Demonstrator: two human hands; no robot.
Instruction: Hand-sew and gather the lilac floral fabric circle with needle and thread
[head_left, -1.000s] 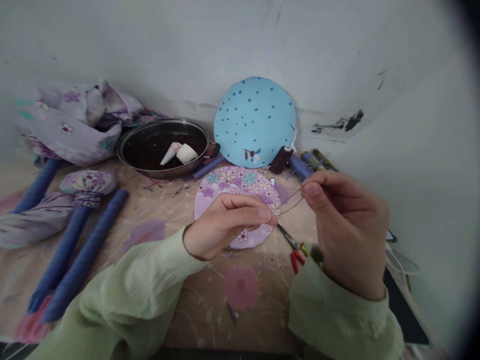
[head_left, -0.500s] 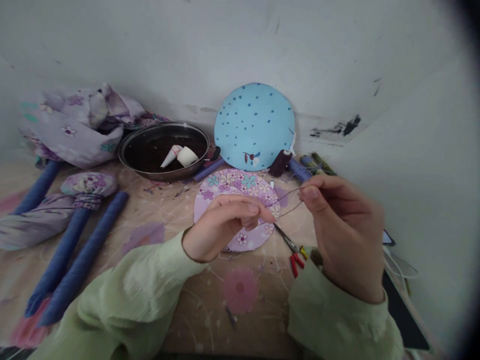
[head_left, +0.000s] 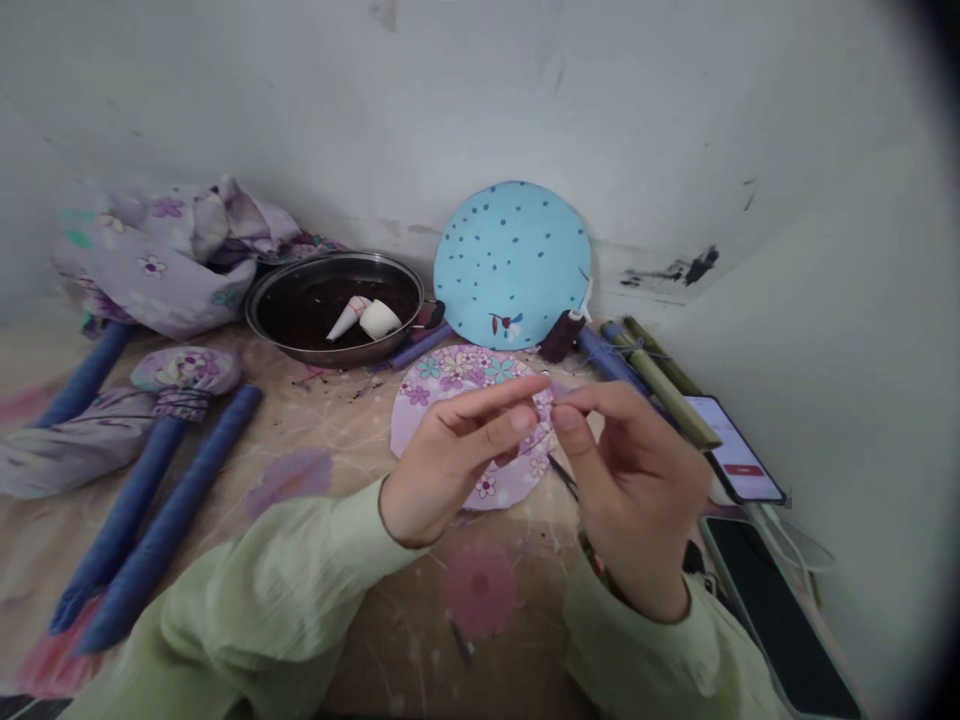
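My right hand (head_left: 630, 480) pinches thumb and forefinger together in front of me. In the earlier frame a dark thread ran from that pinch to my left hand; now the thread is too fine to make out. My left hand (head_left: 472, 440) is close beside the pinch, its forefinger stretched out and its thumb apart, the other fingers partly curled. Under both hands lies a round purple floral fabric piece (head_left: 420, 415), partly covered. A dark tool tip (head_left: 562, 475) shows beside my right hand, which hides the rest. Behind it stands a dark thread spool (head_left: 562, 335).
A light-blue dotted disc (head_left: 514, 255) leans on the wall. Left of it is a pan (head_left: 341, 350) with white thread cones inside. Blue wrapped rods (head_left: 176, 510) and bundled floral cloth (head_left: 165, 280) lie left. Greenish tubes (head_left: 667, 390) and two phones (head_left: 739, 450) lie right.
My right hand has come left and slightly down, to my left fingertips, uncovering the tubes and phones. My left thumb now stands apart from the forefinger. The view has shifted slightly.
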